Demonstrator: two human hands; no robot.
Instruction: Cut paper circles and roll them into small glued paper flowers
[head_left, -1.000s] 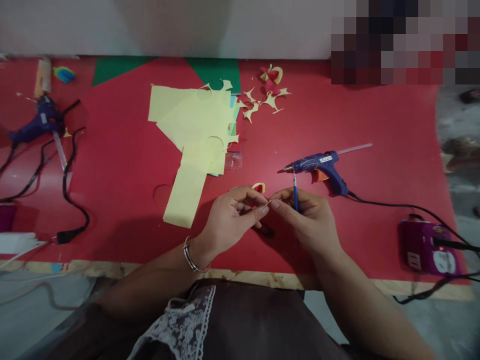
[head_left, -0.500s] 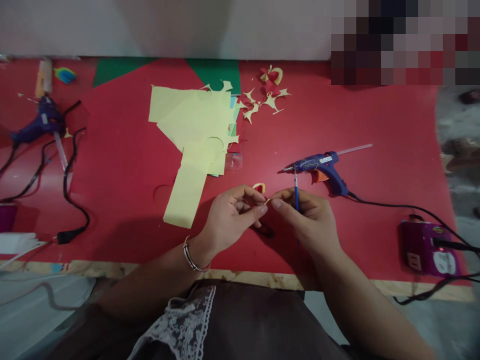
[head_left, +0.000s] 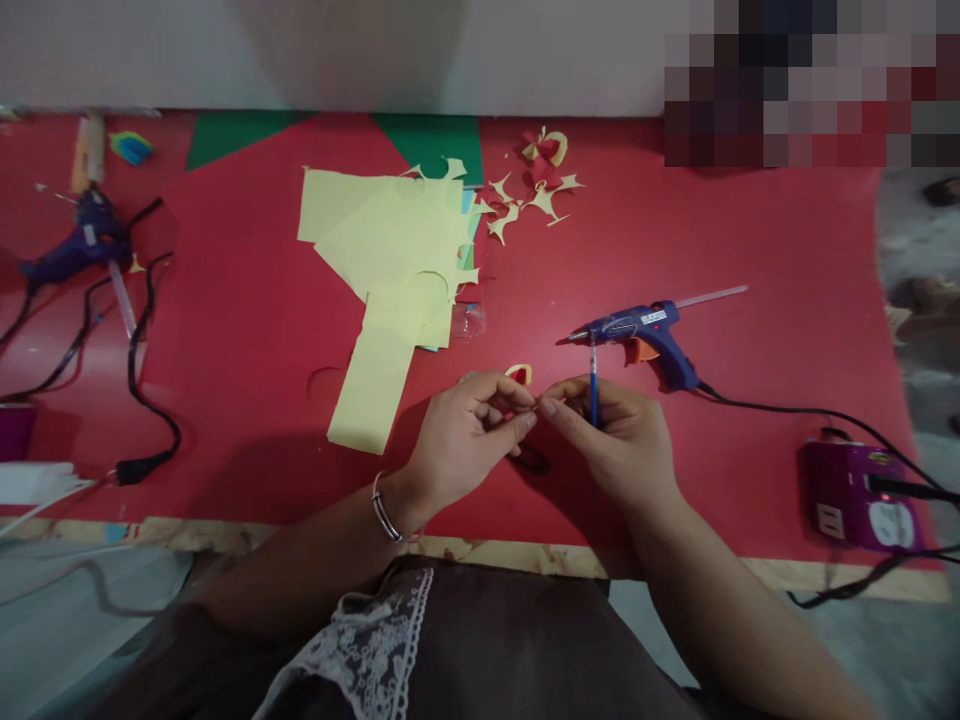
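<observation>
My left hand (head_left: 469,430) and my right hand (head_left: 626,435) meet fingertip to fingertip over the near middle of the red table. Both pinch at a tiny strip of yellow paper, mostly hidden by the fingers. A thin blue paintbrush (head_left: 594,390) stands up from my right hand, its silvery end pointing away from me. Just beyond my left fingertips lies a small curl of yellow and red paper (head_left: 519,374). Beneath my hands a dark loop (head_left: 534,460) partly shows; its kind is unclear. A blue glue gun (head_left: 641,335) lies past my right hand, a glue stick in its back.
Yellow paper sheets (head_left: 382,230) cover the middle left, with paper scraps (head_left: 544,200) beside them. Another glue gun (head_left: 86,240) and black cables (head_left: 142,400) lie at left. A purple box (head_left: 855,495) with plugged cords sits at right. Green sheets (head_left: 435,150) lie behind.
My fingertips have drawn slightly closer together, and the yellow strip between them shows less. The paintbrush stays in my right hand, and the things on the table lie as before.
</observation>
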